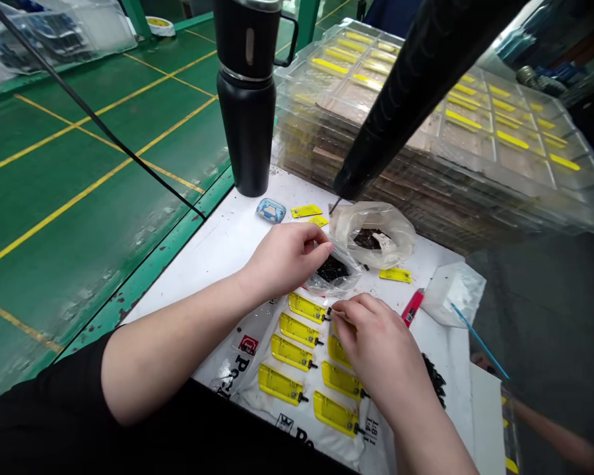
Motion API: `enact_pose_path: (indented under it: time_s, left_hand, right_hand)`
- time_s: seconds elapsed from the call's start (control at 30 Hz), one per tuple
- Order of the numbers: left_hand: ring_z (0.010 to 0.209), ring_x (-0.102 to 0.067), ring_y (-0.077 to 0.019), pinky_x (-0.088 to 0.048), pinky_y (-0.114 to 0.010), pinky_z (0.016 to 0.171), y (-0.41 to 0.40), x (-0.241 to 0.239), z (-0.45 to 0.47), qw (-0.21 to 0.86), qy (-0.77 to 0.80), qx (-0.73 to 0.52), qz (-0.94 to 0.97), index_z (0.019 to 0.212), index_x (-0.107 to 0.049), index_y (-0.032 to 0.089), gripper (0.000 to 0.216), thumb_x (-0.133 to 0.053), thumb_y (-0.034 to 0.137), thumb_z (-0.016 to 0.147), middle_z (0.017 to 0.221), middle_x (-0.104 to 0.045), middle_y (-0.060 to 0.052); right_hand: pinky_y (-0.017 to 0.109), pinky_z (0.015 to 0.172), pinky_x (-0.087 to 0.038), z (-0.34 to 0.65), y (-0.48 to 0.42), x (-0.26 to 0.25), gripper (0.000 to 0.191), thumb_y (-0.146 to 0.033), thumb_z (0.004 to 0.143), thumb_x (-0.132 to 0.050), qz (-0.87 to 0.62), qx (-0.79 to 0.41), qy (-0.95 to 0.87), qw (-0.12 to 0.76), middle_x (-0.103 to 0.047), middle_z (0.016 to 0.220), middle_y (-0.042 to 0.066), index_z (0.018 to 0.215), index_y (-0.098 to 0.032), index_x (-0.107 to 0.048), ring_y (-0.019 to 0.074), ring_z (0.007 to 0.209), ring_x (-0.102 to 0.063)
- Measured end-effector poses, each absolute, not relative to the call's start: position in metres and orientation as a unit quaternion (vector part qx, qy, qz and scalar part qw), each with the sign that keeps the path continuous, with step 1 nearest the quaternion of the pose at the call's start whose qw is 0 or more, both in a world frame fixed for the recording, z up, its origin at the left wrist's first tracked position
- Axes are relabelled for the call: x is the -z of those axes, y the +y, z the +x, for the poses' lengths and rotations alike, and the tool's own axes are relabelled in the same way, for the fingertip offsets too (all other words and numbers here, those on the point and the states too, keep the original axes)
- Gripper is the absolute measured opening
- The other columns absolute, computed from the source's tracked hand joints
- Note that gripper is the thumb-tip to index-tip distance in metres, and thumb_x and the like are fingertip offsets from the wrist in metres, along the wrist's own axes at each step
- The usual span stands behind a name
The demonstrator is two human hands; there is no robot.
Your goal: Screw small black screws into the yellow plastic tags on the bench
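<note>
My left hand (294,256) is over a clear plastic bag (344,280) of small black parts (332,268); its thumb and fingers are pinched, and whatever is between them is hidden. My right hand (379,340) is closed, its fingertips at a small black part (329,313) on the end of a yellow plastic piece (307,307). More yellow pieces (281,384) lie in two columns on a white printed plastic bag (272,412), most with a black part sticking out at the right end. My right hand covers some of the right column.
Behind stand a second bag (398,231), a black tumbler (247,125) and stacked clear trays (426,142) of yellow pieces. A black rod-like tool (400,99) hangs above. On the right are a red cutter (412,307) and a translucent container (453,290). Someone's arm (554,432) shows lower right.
</note>
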State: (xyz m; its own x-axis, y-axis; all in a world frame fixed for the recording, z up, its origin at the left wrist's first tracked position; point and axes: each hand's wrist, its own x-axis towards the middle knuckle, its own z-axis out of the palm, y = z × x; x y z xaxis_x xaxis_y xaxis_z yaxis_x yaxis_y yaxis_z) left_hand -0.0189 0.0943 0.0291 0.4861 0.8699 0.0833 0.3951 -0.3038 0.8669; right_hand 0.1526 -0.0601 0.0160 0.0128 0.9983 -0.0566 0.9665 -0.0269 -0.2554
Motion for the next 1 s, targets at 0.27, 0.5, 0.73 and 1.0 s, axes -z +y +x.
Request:
enact_pose_path:
  time_s: [0.27,0.5,0.73,1.0]
  left_hand:
    - [0.062,-0.050,-0.0109,-0.033,-0.027,0.062,0.093,-0.034,-0.020,0.419,0.408,-0.272,0.764,0.093,-0.082,0.018,0.019,-0.070,0.031,0.099,0.067,-0.063,0.003]
    - [0.065,-0.052,-0.0118,-0.034,-0.028,0.063,0.092,-0.037,-0.021,0.428,0.403,-0.267,0.763,0.092,-0.082,0.018,0.017,-0.071,0.029,0.098,0.068,-0.065,0.002]
    - [0.066,-0.052,-0.0120,-0.035,-0.028,0.065,0.084,-0.039,-0.020,0.444,0.374,-0.255,0.773,0.087,-0.080,0.017,0.020,-0.072,0.030,0.099,0.070,-0.066,0.002]
    - [0.077,-0.066,-0.0160,-0.047,-0.030,0.073,0.077,-0.040,-0.021,0.456,0.222,-0.147,0.850,0.102,-0.085,0.018,0.018,-0.070,0.019,0.093,0.083,-0.076,-0.001]
  right_hand:
    - [0.044,0.086,-0.049,0.146,-0.052,-0.018,0.014,-0.022,0.104,-0.063,-0.715,-0.112,-0.689,0.034,-0.074,0.105,0.006,0.101,-0.025,-0.076,0.0289,0.103,-0.070]
    - [0.043,0.086,-0.049,0.149,-0.053,-0.017,0.012,-0.024,0.104,-0.063,-0.715,-0.128,-0.685,0.056,-0.074,0.104,0.005,0.098,-0.025,-0.073,0.0274,0.101,-0.070]
    - [0.042,0.088,-0.052,0.158,-0.057,-0.015,0.013,-0.025,0.103,-0.061,-0.718,-0.174,-0.669,0.088,-0.073,0.104,0.004,0.099,-0.025,-0.073,0.0257,0.100,-0.069]
    - [0.032,0.073,-0.052,0.172,-0.078,-0.045,0.007,-0.034,0.103,-0.068,-0.715,-0.175,-0.641,0.217,-0.076,0.106,-0.002,0.102,-0.031,-0.075,0.0175,0.086,-0.069]
